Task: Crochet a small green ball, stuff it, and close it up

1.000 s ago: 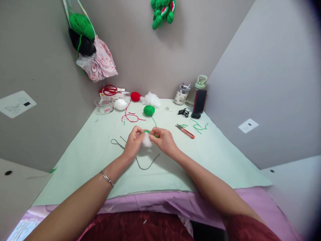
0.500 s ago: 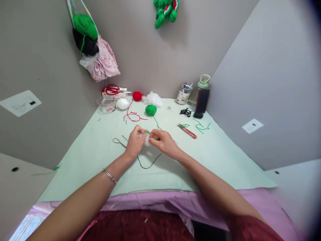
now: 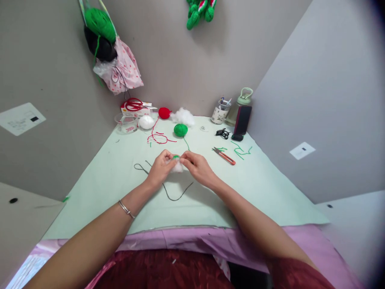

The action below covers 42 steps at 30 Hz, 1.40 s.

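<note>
A small green crocheted piece (image 3: 176,157) is pinched between my two hands above the table. White fluffy stuffing (image 3: 177,166) bulges from its near side. My left hand (image 3: 161,167) is closed, thumb and fingers gripping the piece from the left. From the right, my right hand (image 3: 197,166) is closed with its fingertips at the piece and the stuffing. Fingers cover much of the piece. A green yarn ball (image 3: 181,130) lies beyond, its strand running down toward my right hand. A dark cord (image 3: 177,200) lies looped beneath my hands.
Orange thread snips (image 3: 224,156) and green yarn scraps (image 3: 241,151) lie to the right. Behind stand a phone (image 3: 242,120), a bottle (image 3: 233,114) and a pen cup (image 3: 220,112). Stuffing (image 3: 183,116), a red yarn ball (image 3: 164,113), a white ball (image 3: 146,122) and red scissors (image 3: 134,104) sit at the back.
My right hand has turned and moved slightly right, and more of the white stuffing shows between my hands. A thin line that stuck out past my right hand is no longer visible.
</note>
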Each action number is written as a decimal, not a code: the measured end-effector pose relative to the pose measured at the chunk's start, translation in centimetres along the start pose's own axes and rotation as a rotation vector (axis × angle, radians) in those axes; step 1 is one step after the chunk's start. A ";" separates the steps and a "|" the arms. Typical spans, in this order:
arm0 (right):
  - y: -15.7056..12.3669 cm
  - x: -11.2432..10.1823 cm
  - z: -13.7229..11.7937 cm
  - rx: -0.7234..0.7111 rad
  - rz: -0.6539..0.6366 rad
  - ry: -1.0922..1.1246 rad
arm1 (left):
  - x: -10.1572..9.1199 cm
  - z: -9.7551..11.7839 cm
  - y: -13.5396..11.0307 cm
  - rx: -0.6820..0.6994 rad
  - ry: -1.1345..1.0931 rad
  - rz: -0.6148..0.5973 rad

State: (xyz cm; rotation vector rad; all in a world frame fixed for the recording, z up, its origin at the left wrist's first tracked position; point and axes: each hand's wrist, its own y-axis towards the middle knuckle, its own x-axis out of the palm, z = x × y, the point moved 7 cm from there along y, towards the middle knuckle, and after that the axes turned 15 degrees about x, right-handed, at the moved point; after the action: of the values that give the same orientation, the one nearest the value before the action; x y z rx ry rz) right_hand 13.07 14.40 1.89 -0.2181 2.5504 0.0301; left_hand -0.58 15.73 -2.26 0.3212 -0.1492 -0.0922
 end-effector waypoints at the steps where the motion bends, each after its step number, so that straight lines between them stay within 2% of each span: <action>1: -0.1 0.4 -0.1 -0.006 -0.021 0.004 | -0.2 0.0 0.1 0.006 0.019 0.020; 4: 0.0 1.4 0.1 -0.010 -0.050 0.022 | -0.8 -0.2 0.1 0.036 0.062 0.090; 6: 0.3 1.4 0.4 -0.007 -0.025 0.040 | -0.9 -0.4 0.2 0.054 0.055 0.119; 9: 0.7 0.0 0.2 -0.031 0.078 0.062 | -0.7 -0.8 0.3 0.054 -0.007 0.109; 11: 0.6 -1.3 -0.4 -0.097 0.122 0.132 | -0.4 -1.0 0.2 0.045 -0.048 0.089; 13: 0.3 -1.7 -1.0 -0.145 0.043 0.296 | -0.1 -1.0 0.2 0.043 -0.070 0.081; 16: 0.4 -1.4 -0.9 -0.082 -0.103 0.512 | 0.0 -0.8 0.1 0.045 -0.089 0.083; 18: 0.5 -1.5 -0.4 -0.039 -0.044 0.451 | 0.1 -0.7 0.0 0.041 -0.103 0.088; 20: 0.7 -1.6 -0.1 -0.042 0.034 0.247 | 0.1 -0.7 0.0 0.035 -0.116 0.100; 22: 0.8 -1.2 0.1 -0.047 0.039 0.064 | 0.1 -0.9 -0.1 0.027 -0.126 0.112; 24: 1.0 -0.7 0.4 -0.038 0.014 -0.011 | 0.2 -1.0 -0.2 0.014 -0.136 0.116; 35: 1.6 -1.0 1.4 0.049 0.108 -0.041 | 1.6 -0.2 -0.6 -0.038 -0.200 -0.013; 42: 0.2 -0.3 -0.4 -0.024 -0.065 -0.021 | 0.5 -0.8 -0.1 -0.038 -0.090 0.005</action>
State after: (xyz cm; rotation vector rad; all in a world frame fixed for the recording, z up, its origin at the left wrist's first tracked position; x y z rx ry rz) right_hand 13.09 14.58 2.40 -0.3086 2.5219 0.0372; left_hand 0.08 15.82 -2.97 0.2791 -0.2374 -0.1044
